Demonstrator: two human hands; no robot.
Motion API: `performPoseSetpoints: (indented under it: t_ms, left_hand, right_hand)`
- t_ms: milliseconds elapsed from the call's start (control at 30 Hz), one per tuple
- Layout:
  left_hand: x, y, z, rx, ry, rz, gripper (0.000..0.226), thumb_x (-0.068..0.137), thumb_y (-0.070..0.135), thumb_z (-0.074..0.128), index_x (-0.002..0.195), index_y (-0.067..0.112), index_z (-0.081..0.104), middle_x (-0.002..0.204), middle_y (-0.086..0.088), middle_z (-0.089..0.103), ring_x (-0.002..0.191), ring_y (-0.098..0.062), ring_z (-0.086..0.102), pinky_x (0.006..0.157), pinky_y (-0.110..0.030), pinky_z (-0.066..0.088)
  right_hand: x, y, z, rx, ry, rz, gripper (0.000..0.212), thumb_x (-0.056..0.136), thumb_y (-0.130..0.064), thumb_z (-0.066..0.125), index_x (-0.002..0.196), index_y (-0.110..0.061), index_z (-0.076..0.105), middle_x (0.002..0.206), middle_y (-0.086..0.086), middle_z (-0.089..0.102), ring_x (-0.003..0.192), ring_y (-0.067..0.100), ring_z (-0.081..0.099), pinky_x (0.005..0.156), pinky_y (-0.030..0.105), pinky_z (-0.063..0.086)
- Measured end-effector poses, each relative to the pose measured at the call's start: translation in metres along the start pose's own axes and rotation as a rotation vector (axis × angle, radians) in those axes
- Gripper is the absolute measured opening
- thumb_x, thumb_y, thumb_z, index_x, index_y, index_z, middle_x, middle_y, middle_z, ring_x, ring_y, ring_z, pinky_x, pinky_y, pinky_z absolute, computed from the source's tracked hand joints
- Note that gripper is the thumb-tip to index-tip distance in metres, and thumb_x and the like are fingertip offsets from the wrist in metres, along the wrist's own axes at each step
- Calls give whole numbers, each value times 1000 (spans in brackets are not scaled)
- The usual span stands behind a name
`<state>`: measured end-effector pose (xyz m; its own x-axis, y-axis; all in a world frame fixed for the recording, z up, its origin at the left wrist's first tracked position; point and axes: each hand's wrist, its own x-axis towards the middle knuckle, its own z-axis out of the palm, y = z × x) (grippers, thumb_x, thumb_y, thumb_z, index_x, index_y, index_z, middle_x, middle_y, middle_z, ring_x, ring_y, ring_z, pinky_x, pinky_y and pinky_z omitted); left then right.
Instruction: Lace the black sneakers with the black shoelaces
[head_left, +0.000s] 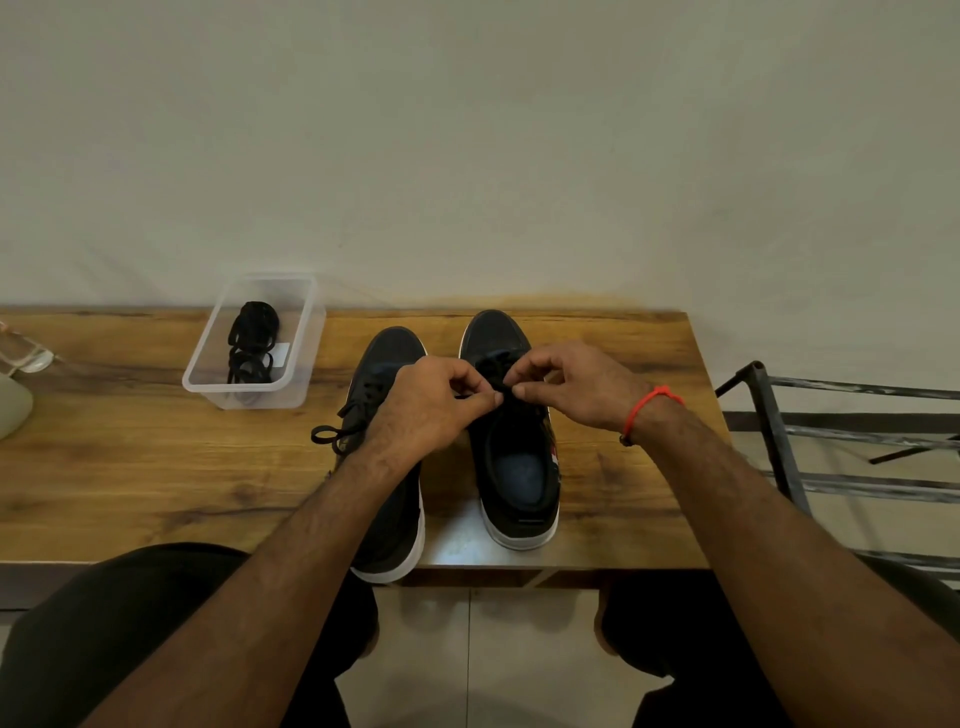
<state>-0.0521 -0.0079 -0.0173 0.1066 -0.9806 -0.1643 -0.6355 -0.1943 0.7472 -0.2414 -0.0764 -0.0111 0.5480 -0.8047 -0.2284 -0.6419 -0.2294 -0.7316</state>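
Two black sneakers with white soles stand side by side on the wooden table (130, 467), toes away from me. The left sneaker (387, 519) is laced, with a tied bow (332, 434) hanging off its left side. Over the right sneaker (514, 467), my left hand (434, 405) and my right hand (576, 384) meet fingertip to fingertip, each pinching a piece of black shoelace (501, 387) at the eyelets. My hands hide most of that lace.
A clear plastic box (254, 345) with more black laces (252, 343) sits at the back left of the table. A metal rack (841, 441) stands to the right of the table. A pale object lies at the left edge. My knees are under the front edge.
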Motion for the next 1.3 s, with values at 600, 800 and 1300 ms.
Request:
performPoseSetpoints:
  t_ms: [600, 800, 1300]
  left_hand:
    - [3, 2, -15, 163, -157, -12, 22, 89, 30, 78, 109, 28, 68, 89, 3, 74, 83, -6, 67, 60, -9, 42]
    - [2, -1, -16, 106, -203, -50, 20, 92, 23, 74, 107, 27, 61, 86, 2, 72, 76, -10, 71, 54, -19, 49]
    - [-5, 6, -12, -497, -277, -429, 20, 107, 28, 47, 126, 24, 42, 117, -17, 66, 70, -24, 73, 55, -35, 58]
  right_hand:
    - [0, -3, -3, 140, 142, 127, 10, 97, -19, 60, 89, -22, 66, 74, -7, 75, 70, -2, 69, 74, 21, 54]
    - [-2, 1, -9, -10, 121, 257, 16, 100, -23, 55, 97, -11, 64, 82, -5, 76, 74, 3, 66, 64, 21, 47]
    - [-1, 7, -13, -176, 190, 239, 7, 99, -20, 56, 104, -22, 61, 102, -3, 62, 97, 15, 58, 77, 24, 45]
